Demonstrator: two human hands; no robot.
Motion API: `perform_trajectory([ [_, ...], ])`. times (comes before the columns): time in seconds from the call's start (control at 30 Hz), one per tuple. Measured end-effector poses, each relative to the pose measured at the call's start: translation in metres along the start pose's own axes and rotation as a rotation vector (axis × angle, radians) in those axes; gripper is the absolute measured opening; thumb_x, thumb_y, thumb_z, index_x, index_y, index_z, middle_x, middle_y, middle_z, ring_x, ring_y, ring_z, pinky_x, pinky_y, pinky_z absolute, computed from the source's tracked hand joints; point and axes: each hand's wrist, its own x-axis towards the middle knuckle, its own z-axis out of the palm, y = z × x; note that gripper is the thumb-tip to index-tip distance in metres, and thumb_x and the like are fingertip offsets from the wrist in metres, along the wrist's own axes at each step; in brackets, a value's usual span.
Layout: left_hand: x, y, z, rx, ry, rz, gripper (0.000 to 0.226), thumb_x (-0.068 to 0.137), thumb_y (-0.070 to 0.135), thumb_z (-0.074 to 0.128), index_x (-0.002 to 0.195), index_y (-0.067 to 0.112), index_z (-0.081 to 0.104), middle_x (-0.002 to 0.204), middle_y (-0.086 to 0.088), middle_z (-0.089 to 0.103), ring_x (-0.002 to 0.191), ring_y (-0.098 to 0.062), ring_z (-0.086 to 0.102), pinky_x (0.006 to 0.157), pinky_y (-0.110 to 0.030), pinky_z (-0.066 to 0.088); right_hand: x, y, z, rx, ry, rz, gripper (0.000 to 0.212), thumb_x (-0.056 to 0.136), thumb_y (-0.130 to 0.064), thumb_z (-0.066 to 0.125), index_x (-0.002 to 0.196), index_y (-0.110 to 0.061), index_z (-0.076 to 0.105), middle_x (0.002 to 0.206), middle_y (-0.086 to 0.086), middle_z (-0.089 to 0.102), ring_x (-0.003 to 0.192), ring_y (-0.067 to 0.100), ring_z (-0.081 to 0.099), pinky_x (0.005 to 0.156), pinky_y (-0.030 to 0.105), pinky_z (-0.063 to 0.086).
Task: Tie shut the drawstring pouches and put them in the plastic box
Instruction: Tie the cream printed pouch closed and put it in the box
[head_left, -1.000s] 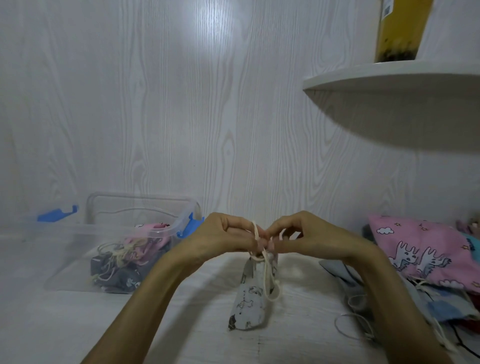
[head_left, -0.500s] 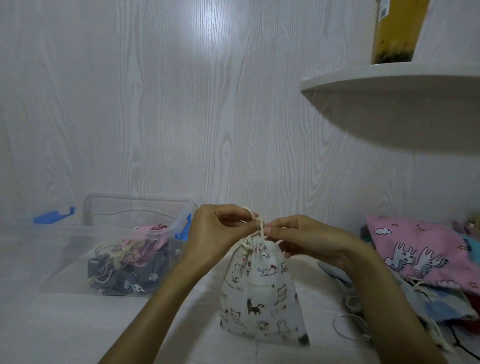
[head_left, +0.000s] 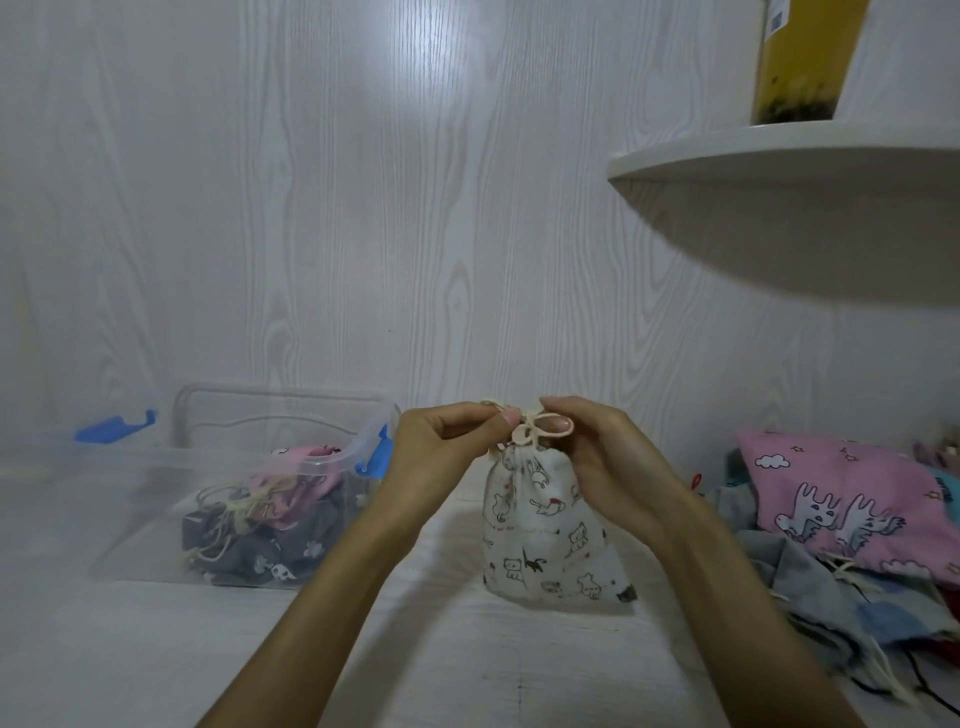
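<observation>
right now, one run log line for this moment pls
step: tying bow | left hand: pinches cord | right hand: pinches cord loop | white cat-print pouch: upright on table, neck cinched | plastic box: open, holds pouches

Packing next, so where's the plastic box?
Head view, left: the plastic box sits against the wall, beside the left hand, holding tied pouches.

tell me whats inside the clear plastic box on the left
Through the clear plastic box wall: a heap of tied pouches, dark grey pouches below, pink pouches on top, cream cords bunched between. The count is unclear, and anything beneath the heap is covered.
</observation>
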Motion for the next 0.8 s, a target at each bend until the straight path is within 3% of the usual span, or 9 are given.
perform_trajectory([
  [0.13,0.003,-0.004,-0.002,-0.008,0.019,-0.037,0.009,0.080,0.015,0.070,0.087,0.012,0.076,0.083,-0.002,0.075,0.077,-0.007,0.070,0.072,-0.013,0.053,0.004,0.000,-0.010,-0.293,0.175,-0.051,0.049,0.088,-0.038,0.056,0.048,-0.023,0.033,0.057,-0.003,0.034,0.057,0.010,0.033,0.073,0.030,0.029],
  [0.23,0.003,-0.008,0.001,-0.006,0.040,-0.057,0.012,0.080,0.014,0.071,0.089,0.009,0.076,0.084,-0.004,0.075,0.077,-0.009,0.070,0.073,-0.014,0.054,0.000,-0.003,-0.016,-0.548,0.207,-0.049,0.051,0.090,-0.043,0.052,0.046,-0.023,0.035,0.052,-0.006,0.038,0.055,0.008,0.035,0.068,0.024,0.032],
  [0.3,0.004,-0.010,-0.001,0.000,0.111,-0.069,0.009,0.080,0.014,0.071,0.087,0.011,0.076,0.084,-0.003,0.075,0.079,-0.008,0.070,0.073,-0.014,0.054,-0.004,-0.005,-0.020,-0.681,0.209,-0.017,0.049,0.092,-0.043,0.050,0.051,-0.020,0.035,0.050,-0.007,0.038,0.050,0.005,0.036,0.072,0.021,0.035],
  [0.47,0.008,-0.013,-0.011,0.008,0.311,-0.070,0.011,0.081,0.014,0.070,0.091,0.011,0.075,0.087,0.002,0.074,0.086,-0.009,0.069,0.080,-0.020,0.052,-0.011,-0.012,-0.041,-0.718,0.242,0.113,0.044,0.092,-0.035,0.054,0.054,-0.019,0.038,0.046,-0.007,0.037,0.049,0.009,0.033,0.064,0.022,0.033],
  [0.6,0.008,-0.015,-0.002,-0.024,0.333,-0.060,0.008,0.086,0.015,0.066,0.086,0.016,0.074,0.079,0.007,0.074,0.087,-0.010,0.070,0.089,-0.027,0.052,-0.010,-0.011,-0.043,-0.714,0.256,0.152,0.042,0.090,-0.038,0.056,0.056,-0.018,0.043,0.052,-0.003,0.042,0.053,0.011,0.037,0.065,0.023,0.036],
  [0.7,0.011,-0.021,-0.001,-0.101,0.310,-0.144,0.021,0.090,0.015,0.059,0.076,0.020,0.072,0.076,0.007,0.075,0.086,-0.008,0.070,0.102,-0.030,0.044,-0.009,-0.011,-0.043,-0.718,0.267,0.161,0.043,0.090,-0.037,0.057,0.055,-0.017,0.043,0.053,-0.002,0.044,0.052,0.010,0.038,0.064,0.022,0.038],
  [0.8,0.014,-0.029,-0.001,-0.169,0.292,-0.236,0.018,0.091,0.013,0.057,0.081,0.016,0.072,0.075,0.006,0.075,0.086,-0.008,0.069,0.100,-0.028,0.046,-0.008,-0.008,-0.042,-0.884,0.251,0.272,0.044,0.091,-0.037,0.057,0.054,-0.017,0.043,0.052,-0.003,0.043,0.051,0.010,0.036,0.060,0.022,0.035],
])
